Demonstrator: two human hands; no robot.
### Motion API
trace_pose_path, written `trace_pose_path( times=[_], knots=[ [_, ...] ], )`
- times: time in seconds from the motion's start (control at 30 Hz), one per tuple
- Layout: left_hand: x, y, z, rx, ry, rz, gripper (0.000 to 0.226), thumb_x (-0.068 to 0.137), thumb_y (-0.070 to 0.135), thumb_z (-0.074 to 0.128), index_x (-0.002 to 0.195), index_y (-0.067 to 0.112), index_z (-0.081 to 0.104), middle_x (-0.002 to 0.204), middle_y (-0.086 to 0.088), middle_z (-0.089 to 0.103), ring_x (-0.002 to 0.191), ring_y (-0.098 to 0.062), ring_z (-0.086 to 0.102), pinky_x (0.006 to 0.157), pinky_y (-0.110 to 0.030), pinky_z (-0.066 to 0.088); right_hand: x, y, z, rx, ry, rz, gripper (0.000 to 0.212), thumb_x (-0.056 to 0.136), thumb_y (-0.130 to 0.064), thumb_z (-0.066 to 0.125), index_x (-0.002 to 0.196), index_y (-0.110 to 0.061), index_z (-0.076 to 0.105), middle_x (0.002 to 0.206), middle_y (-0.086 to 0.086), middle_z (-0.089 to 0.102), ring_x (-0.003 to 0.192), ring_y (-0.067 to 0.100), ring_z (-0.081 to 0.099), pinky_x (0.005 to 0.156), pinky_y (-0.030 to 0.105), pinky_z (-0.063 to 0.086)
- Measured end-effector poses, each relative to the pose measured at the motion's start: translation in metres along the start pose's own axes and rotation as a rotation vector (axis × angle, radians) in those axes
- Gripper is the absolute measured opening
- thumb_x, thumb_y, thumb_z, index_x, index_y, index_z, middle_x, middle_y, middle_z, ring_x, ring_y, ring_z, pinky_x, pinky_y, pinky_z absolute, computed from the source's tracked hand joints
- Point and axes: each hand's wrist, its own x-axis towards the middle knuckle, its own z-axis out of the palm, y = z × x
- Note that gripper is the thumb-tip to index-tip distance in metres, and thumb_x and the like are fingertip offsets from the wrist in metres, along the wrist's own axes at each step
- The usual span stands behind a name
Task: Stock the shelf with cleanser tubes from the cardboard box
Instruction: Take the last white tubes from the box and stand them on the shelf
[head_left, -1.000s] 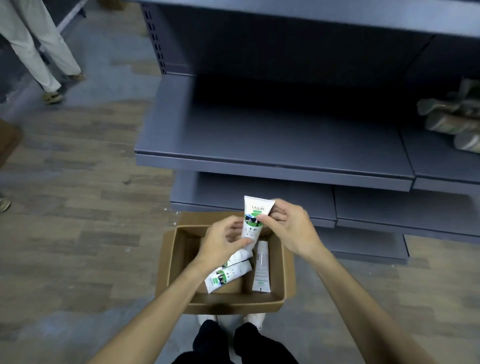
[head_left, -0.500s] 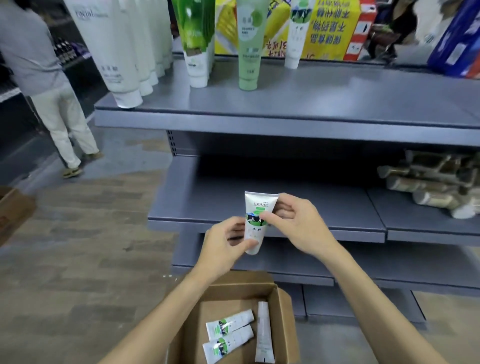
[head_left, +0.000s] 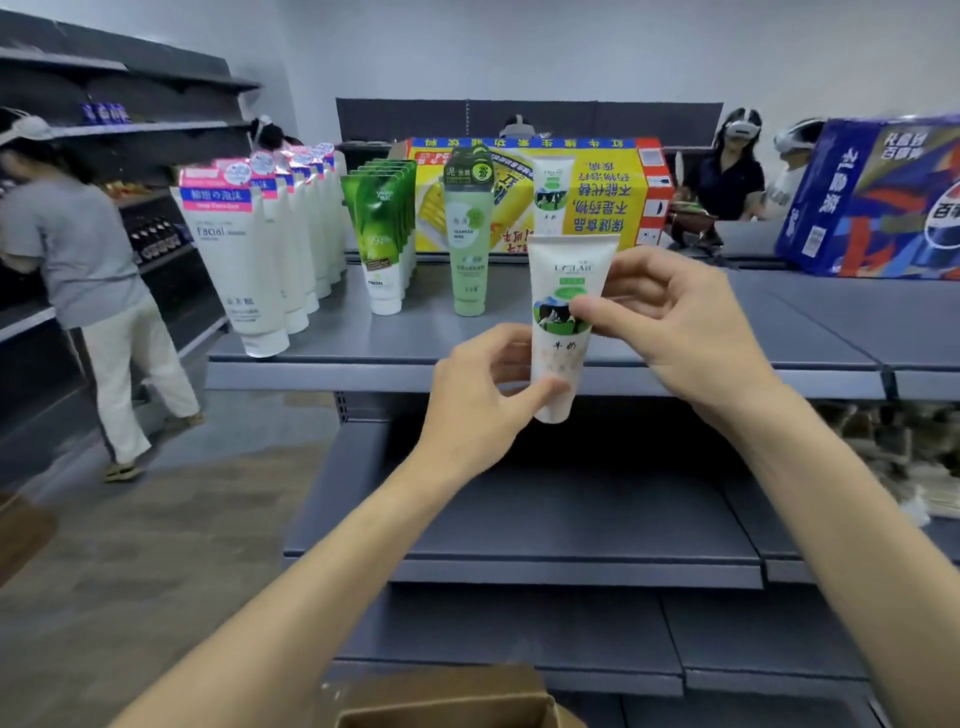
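Cleanser tube (head_left: 563, 327), a second ago just above the cardboard box (head_left: 441, 699), is now raised to the top shelf (head_left: 675, 358), so placing it beside the matching tube (head_left: 551, 195) looks next. Left hand (head_left: 480, 400) pinches its lower cap end, right hand (head_left: 660, 322) pinches its printed middle, holding it upright, cap down, arms reaching forward.

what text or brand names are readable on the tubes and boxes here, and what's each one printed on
"Facial": front white tube with pink top.
"FRESH": bottom of the front green tube.
"SEAWEED": pale green tube.
"牛奶": held cleanser tube, gripped by the left hand and right hand; its brand line is too blurred to read.
Yellow box: upside-down Chinese print, too blurred to read surely.
Blue box: large characters, partly cut off.
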Motion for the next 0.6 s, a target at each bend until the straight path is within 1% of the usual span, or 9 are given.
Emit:
trace_pose_path(
  times=[0.1,0.23,0.3,0.37,0.47,0.6],
  knots=[
    [0.030,0.011,0.008,0.030,0.052,0.048,0.035,0.079,0.016,0.082,0.112,0.012,0.069,0.101,0.004,0.076,0.091,-0.003,0.071,0.083,-0.021,0.058,0.023,-0.007,-0.013,0.011,0.029,-0.027,0.028,0.082,-0.004,0.077,0.108,-0.001,0.064,0.100,0.005,0.076,0.090,0.012,0.074,0.078,0.024,0.059],
    [0.066,0.008,0.026,0.024,0.074,0.024,0.033,0.078,0.010,0.081,0.109,0.008,0.069,0.100,-0.003,0.075,0.092,-0.010,0.072,0.084,-0.029,0.060,0.054,0.001,-0.029,-0.009,0.038,-0.016,0.033,0.083,-0.004,0.076,0.112,0.006,0.063,0.102,0.012,0.075,0.090,0.017,0.073,0.081,0.028,0.060],
    [0.079,-0.004,0.036,0.035,0.083,-0.006,0.029,0.077,0.010,0.081,0.103,0.013,0.069,0.099,-0.002,0.076,0.091,-0.012,0.072,0.086,-0.036,0.060,0.067,0.013,-0.034,-0.015,0.026,0.024,0.032,0.084,-0.004,0.076,0.112,0.005,0.064,0.101,0.012,0.075,0.088,0.017,0.073,0.081,0.029,0.060],
    [0.089,-0.016,0.045,0.043,0.091,-0.033,0.027,0.077,0.011,0.081,0.100,0.018,0.068,0.097,-0.001,0.076,0.090,-0.013,0.072,0.087,-0.039,0.059,0.079,0.026,-0.038,-0.026,0.014,0.066,0.031,0.084,-0.006,0.076,0.112,0.003,0.065,0.101,0.012,0.075,0.091,0.020,0.074,0.082,0.031,0.060],
    [0.103,-0.027,0.054,0.042,0.110,-0.060,0.028,0.076,0.010,0.081,0.101,0.017,0.070,0.096,0.000,0.076,0.090,-0.012,0.072,0.088,-0.039,0.059,0.096,0.043,-0.044,-0.022,0.011,0.092,0.032,0.085,-0.007,0.075,0.113,0.003,0.064,0.104,0.013,0.074,0.097,0.024,0.073,0.083,0.032,0.061],
    [0.130,-0.036,0.061,0.070,0.115,-0.103,0.028,0.076,0.011,0.082,0.100,0.018,0.070,0.096,0.000,0.076,0.088,-0.012,0.072,0.088,-0.038,0.059,0.122,0.061,-0.050,-0.030,0.017,0.084,0.028,0.086,-0.009,0.075,0.111,-0.001,0.064,0.102,0.010,0.074,0.097,0.024,0.073,0.084,0.035,0.061]
  ],
)
